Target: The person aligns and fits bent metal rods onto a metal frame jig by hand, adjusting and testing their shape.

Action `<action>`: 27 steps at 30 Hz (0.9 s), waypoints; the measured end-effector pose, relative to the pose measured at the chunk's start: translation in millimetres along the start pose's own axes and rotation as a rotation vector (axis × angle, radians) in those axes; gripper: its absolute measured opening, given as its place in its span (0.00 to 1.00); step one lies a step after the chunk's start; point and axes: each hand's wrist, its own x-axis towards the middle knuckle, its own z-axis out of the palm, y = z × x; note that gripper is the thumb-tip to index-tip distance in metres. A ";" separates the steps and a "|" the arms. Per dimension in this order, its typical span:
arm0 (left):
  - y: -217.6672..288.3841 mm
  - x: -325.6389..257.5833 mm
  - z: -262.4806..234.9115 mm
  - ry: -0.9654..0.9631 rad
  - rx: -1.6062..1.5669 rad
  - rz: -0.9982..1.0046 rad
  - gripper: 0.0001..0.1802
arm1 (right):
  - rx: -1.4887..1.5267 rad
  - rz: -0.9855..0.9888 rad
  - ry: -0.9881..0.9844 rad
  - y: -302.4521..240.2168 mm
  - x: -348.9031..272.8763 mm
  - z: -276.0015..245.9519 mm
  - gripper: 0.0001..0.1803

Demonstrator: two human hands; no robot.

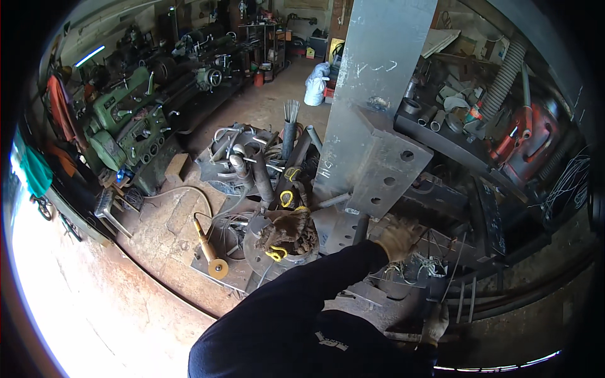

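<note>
My left hand [398, 240], in a tan work glove, reaches across to the right, beside the lower edge of a drilled steel bracket [386, 170]. Its slightly blurred fingers are stretched out, and I see nothing held in them. Lower right, my gloved right hand [434, 324] is closed around the lower end of a thin metal rod [455, 269] that slants upward. The grip itself is partly hidden. The bracket adjoins a tall grey steel column [372, 75]. Between my hands lies a tangle of pale wire or cord [431, 266].
An angle grinder [211, 252] lies on a plate at the left, near a cable. Brown gloves with yellow cuffs [288, 233] rest on a round stand. Welding rods [291, 112] stand in a tube. A green lathe [129, 126] fills the back left; a red machine [532, 135] stands right.
</note>
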 end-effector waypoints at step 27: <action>-24.9 18.0 7.9 -0.251 -0.059 -0.090 0.40 | -1.469 -0.702 -0.369 -1.5 38.1 -43.5 0.26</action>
